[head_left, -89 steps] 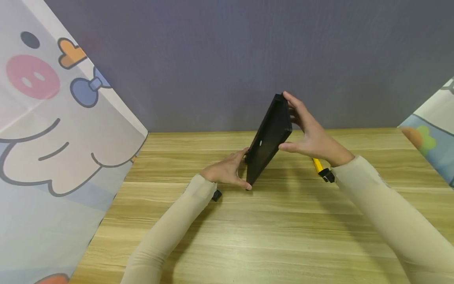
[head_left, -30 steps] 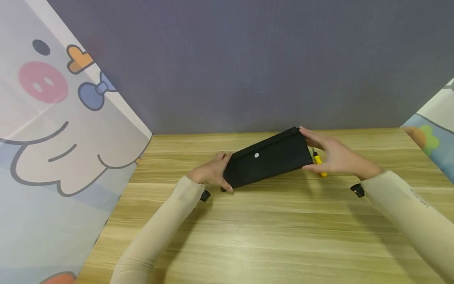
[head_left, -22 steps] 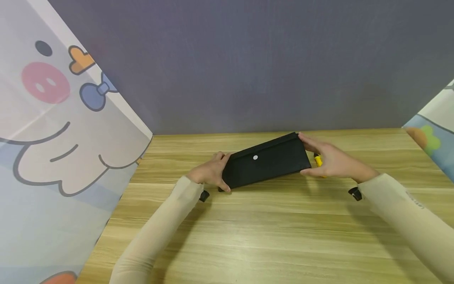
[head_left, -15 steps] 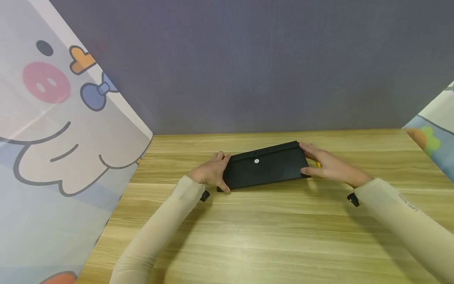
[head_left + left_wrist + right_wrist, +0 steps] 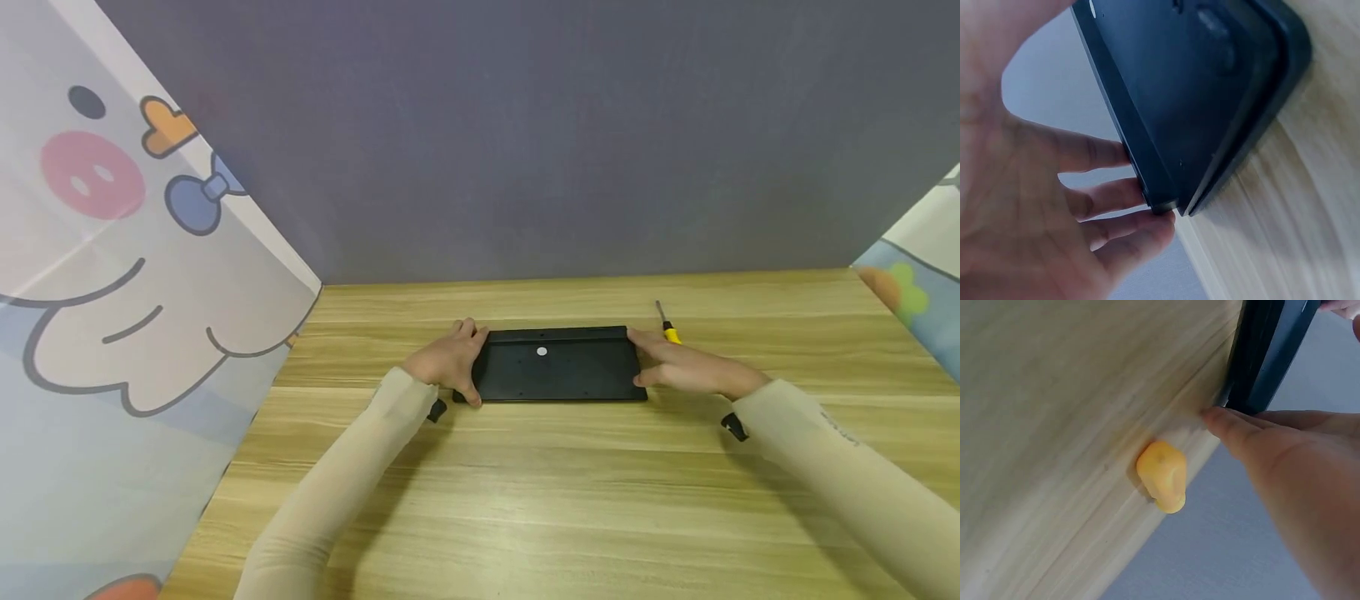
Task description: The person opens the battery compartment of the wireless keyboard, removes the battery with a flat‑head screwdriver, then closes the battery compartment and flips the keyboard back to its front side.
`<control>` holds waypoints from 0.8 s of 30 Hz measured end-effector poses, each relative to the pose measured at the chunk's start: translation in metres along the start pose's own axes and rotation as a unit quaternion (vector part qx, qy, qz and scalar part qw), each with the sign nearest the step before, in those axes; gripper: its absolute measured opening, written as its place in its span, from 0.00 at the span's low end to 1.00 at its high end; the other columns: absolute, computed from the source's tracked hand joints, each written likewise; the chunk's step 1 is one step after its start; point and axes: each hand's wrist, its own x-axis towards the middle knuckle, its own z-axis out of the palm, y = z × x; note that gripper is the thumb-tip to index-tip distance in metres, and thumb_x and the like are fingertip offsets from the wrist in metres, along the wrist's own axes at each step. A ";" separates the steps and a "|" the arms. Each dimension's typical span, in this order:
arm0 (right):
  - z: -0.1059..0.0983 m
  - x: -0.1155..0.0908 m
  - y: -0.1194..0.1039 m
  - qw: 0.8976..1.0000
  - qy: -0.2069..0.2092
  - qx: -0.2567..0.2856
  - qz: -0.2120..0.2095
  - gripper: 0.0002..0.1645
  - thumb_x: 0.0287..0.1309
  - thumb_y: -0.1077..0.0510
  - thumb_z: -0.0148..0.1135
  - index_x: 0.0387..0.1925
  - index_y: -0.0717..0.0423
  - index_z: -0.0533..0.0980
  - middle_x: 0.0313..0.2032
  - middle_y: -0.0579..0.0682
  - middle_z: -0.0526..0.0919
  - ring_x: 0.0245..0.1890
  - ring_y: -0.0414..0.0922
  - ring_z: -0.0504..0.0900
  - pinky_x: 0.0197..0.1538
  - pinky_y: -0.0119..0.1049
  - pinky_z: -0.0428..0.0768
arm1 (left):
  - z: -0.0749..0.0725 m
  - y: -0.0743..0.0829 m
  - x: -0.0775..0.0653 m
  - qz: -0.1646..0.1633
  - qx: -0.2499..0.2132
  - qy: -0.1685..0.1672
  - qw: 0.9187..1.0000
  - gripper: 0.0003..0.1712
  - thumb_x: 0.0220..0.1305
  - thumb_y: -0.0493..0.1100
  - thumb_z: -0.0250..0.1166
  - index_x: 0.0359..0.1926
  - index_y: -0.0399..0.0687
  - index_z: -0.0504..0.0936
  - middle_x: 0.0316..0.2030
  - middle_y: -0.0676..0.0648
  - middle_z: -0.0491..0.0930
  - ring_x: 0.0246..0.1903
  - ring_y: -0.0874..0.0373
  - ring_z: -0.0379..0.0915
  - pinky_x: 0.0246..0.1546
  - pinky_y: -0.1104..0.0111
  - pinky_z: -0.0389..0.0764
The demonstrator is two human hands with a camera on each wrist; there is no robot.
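Note:
A black keyboard (image 5: 558, 371) lies flat, underside up, showing a white round sticker, screw holes and a raised bar along its far edge. My left hand (image 5: 447, 362) holds its left end, thumb at the near corner and fingers at the far one. In the left wrist view, fingertips (image 5: 1160, 228) touch the keyboard (image 5: 1166, 81) by its bar's end. My right hand (image 5: 686, 367) grips the right end, its fingers at the far corner and thumb on the side edge. Just beyond that hand lies a screwdriver (image 5: 671, 332), its yellow handle partly hidden.
The wooden table (image 5: 525, 500) ends against a grey wall (image 5: 525, 142) at the back. Cartoon-printed panels (image 5: 112, 292) stand at the left and right sides. Black camera mounts (image 5: 734, 427) sit under both wrists.
The keyboard was held up steeply, then its right end came down until it lay flat and straight. My right hand lowered with it; the left stayed at its end. More of the screwdriver shows.

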 end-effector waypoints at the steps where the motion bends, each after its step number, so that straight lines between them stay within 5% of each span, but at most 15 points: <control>1: 0.001 0.001 0.000 1.000 -0.002 -0.001 0.002 0.54 0.62 0.49 0.58 0.73 0.65 0.36 0.71 0.67 0.33 0.69 0.65 0.33 0.62 0.66 0.44 | 0.000 0.000 0.000 -0.002 -0.001 -0.002 1.000 0.74 0.32 0.61 0.80 0.74 0.41 0.46 0.58 0.44 0.55 0.56 0.53 0.53 0.49 0.67 0.70; 8: 0.004 0.008 -0.007 0.997 0.019 -0.076 0.010 0.50 0.63 0.48 0.56 0.70 0.73 0.41 0.69 0.72 0.39 0.68 0.67 0.38 0.63 0.64 0.46 | -0.001 -0.003 -0.001 -0.010 -0.016 -0.008 1.000 0.75 0.33 0.62 0.80 0.74 0.44 0.44 0.60 0.45 0.54 0.58 0.53 0.53 0.51 0.66 0.69; 14: 0.008 0.016 -0.018 0.990 0.042 -0.129 0.032 0.46 0.68 0.45 0.49 0.67 0.78 0.47 0.65 0.77 0.48 0.64 0.70 0.51 0.60 0.63 0.57 | 0.003 -0.009 -0.003 -0.020 -0.070 -0.008 0.997 0.72 0.40 0.59 0.78 0.74 0.42 0.39 0.72 0.43 0.41 0.70 0.50 0.39 0.62 0.60 0.60; 24: 0.007 0.021 -0.021 0.987 0.041 -0.147 0.051 0.46 0.70 0.45 0.46 0.68 0.79 0.44 0.67 0.76 0.43 0.65 0.70 0.47 0.60 0.63 0.56 | 0.007 -0.011 -0.006 -0.046 -0.134 -0.004 0.990 0.69 0.44 0.57 0.76 0.75 0.50 0.38 0.73 0.42 0.32 0.70 0.45 0.39 0.58 0.53 0.65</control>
